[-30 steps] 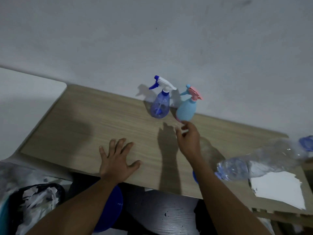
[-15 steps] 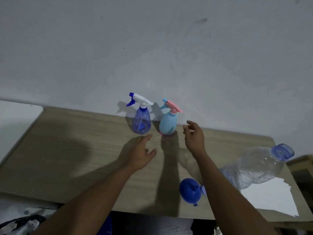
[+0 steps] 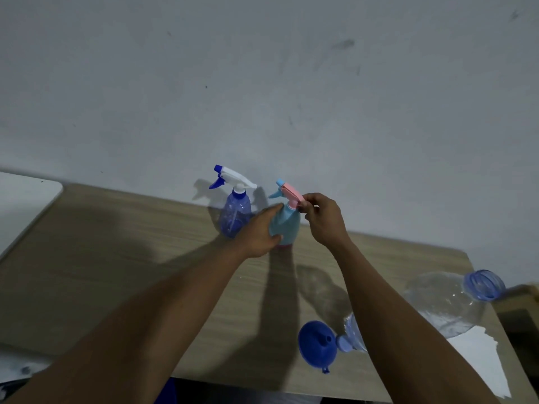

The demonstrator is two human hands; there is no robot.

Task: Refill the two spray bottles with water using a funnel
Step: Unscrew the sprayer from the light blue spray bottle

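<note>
**Getting the spray head off the light blue bottle**

My left hand [image 3: 259, 231] wraps the belly of the light blue spray bottle [image 3: 287, 225], which stands at the far edge of the table [image 3: 116, 258], just right of the clear blue spray bottle [image 3: 234, 215]. My right hand [image 3: 322, 218] pinches the rear of its pink spray head [image 3: 290, 195] between thumb and fingertips. I judge the head should be unscrewed at the collar, body braced against the table (the bottle is light and could tip). Both forearms reach away from me, wrists slightly bent inward. The blue funnel [image 3: 316, 344] and large water bottle [image 3: 443, 307] lie near me, to the right.
</note>
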